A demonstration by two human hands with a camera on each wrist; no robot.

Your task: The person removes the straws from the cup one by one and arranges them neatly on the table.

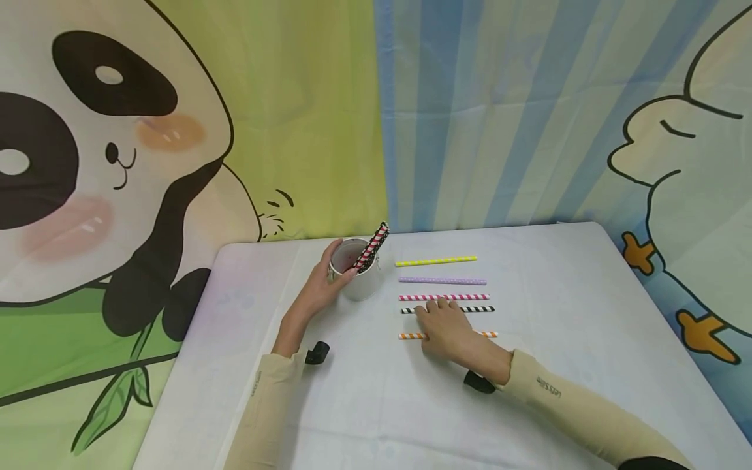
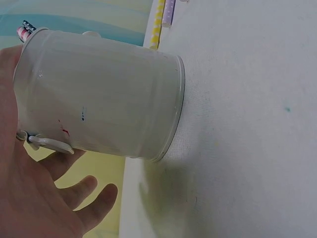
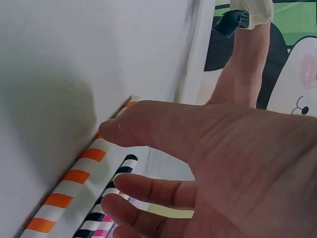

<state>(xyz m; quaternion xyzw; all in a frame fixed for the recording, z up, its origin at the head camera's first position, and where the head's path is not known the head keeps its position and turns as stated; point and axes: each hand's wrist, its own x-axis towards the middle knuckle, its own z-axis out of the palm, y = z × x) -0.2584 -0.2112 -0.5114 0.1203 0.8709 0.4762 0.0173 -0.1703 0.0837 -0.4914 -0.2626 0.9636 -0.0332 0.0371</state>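
Observation:
My left hand [image 1: 319,286] grips the rim of a white metal bucket [image 1: 363,284], thumb at the near edge and fingers on the far side. Red-and-white and black-and-white striped straws [image 1: 373,247] lean out of it. My right hand [image 1: 448,331] is over a row of paper straws, palm down. In the right wrist view its thumb lies at the orange striped straw [image 3: 58,200], and its fingertips are by the black striped straw [image 3: 110,186]. Beyond the fingers lie a pink striped straw [image 1: 474,297], a purple dotted straw [image 1: 442,281] and a yellow straw [image 1: 436,261].
A white-covered table [image 1: 564,307] bears everything. Behind it hangs a curtain [image 1: 493,111] printed with cartoon animals, meeting the table's back edge. Black wrist cameras [image 1: 318,353] sit on both forearms.

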